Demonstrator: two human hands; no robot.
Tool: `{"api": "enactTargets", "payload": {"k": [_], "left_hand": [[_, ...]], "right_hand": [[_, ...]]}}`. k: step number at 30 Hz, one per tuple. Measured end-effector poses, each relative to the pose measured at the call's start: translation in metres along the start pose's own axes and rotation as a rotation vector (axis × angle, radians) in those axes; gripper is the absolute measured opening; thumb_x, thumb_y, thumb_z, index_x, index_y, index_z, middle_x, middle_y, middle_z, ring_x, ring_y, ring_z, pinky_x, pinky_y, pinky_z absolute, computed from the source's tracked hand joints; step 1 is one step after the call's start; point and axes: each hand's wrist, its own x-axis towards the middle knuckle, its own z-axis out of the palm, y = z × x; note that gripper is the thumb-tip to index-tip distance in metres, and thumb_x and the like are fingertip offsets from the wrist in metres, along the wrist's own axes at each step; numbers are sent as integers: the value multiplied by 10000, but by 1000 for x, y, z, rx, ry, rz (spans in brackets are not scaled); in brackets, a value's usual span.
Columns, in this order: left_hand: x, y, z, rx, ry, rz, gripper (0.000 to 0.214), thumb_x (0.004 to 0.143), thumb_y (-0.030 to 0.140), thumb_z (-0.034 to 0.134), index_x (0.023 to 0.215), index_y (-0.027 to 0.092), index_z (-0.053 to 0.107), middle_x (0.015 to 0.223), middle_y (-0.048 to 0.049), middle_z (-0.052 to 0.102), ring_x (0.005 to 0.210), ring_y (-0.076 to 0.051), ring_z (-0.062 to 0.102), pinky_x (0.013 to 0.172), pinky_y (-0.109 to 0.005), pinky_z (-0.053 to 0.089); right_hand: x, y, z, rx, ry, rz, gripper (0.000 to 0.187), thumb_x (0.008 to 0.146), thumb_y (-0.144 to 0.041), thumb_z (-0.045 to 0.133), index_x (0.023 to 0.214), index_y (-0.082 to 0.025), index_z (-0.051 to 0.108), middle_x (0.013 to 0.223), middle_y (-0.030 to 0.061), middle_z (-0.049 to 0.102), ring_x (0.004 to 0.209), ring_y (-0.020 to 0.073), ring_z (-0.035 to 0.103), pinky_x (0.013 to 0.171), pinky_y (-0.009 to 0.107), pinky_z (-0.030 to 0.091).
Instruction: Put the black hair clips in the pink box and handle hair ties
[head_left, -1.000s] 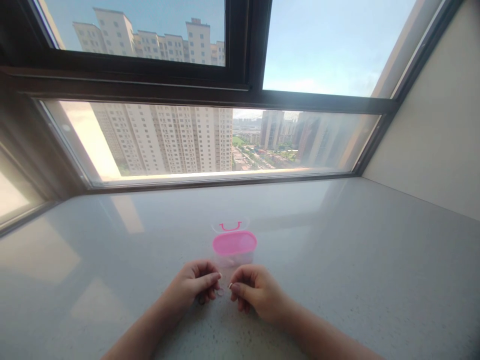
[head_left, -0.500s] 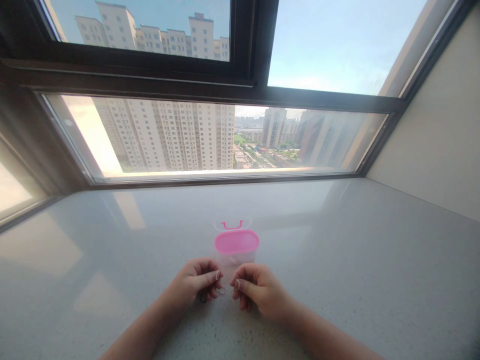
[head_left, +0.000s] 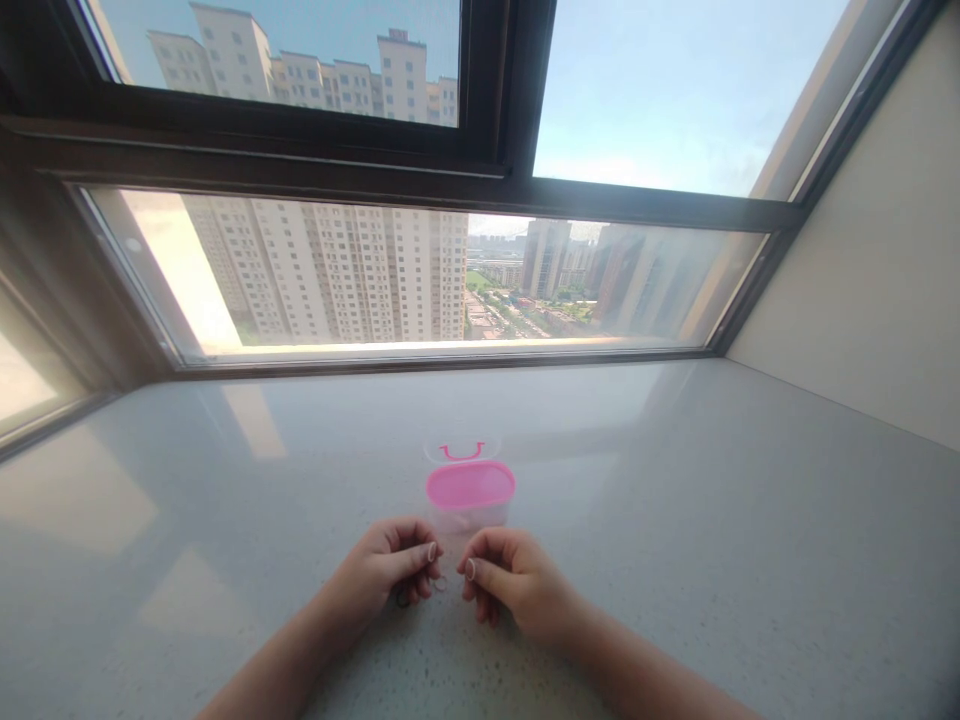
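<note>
My left hand [head_left: 401, 560] is closed in a pinch, with a small pale ring-shaped band [head_left: 432, 551] showing at the thumb tip. My right hand [head_left: 514, 580] pinches the same way, and another small pale band [head_left: 470, 569] shows at its thumb. A narrow gap separates the two hands. Between them, by the left fingers, lies a thin light ring [head_left: 440, 584]. Partly under the left fingers is a dark ring [head_left: 403, 599]. Just beyond the hands stands a clear oval box with a pink rim [head_left: 471, 485]; its contents are too faint to make out.
Behind the box is a clear piece with a pink handle [head_left: 462, 454]. Everything rests on a pale speckled sill [head_left: 637, 500]. A dark-framed window [head_left: 375, 365] runs along the back, and a plain wall [head_left: 870, 260] rises on the right.
The view has shifted very slightly. Both hands keep their pinch, and no thing has visibly moved on the sill.
</note>
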Motion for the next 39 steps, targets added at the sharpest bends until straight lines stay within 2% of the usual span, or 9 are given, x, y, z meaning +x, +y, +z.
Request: {"api": "enactTargets", "payload": {"k": [9,15,24,39], "left_hand": [[-1,4,2,60,18,3,298,668,403,712,672,124,607,565,-13,621,441,-107,544,408,-189,366],[-1,5,3,78,23,6,277,677,379,697,677,125,586,573,-10,618,450,-104,542,414,-187,368],[-2,7,3,83,17,8,280,668,380,709,679,130,583,570,-4,621,458,-108,537,424,-194,364],[-3,8,4,73,25,-11,300,656,403,719,667,123,611,566,-13,630,449,-110,534,423,-197,354]], "right_hand": [[0,-2,2,5,9,-13,360,705,-485,622,767,-142,533,592,-11,581,407,79,500,389,193,384],[0,-2,2,-7,3,-19,362,714,-486,615,771,-140,526,595,-9,583,403,77,495,390,194,382],[-1,-4,2,-48,3,-10,430,703,-564,608,739,-152,493,606,-6,581,421,82,499,416,209,381],[-1,-4,3,-27,2,10,463,663,-590,620,750,-155,489,604,-1,582,411,87,487,409,215,370]]}}
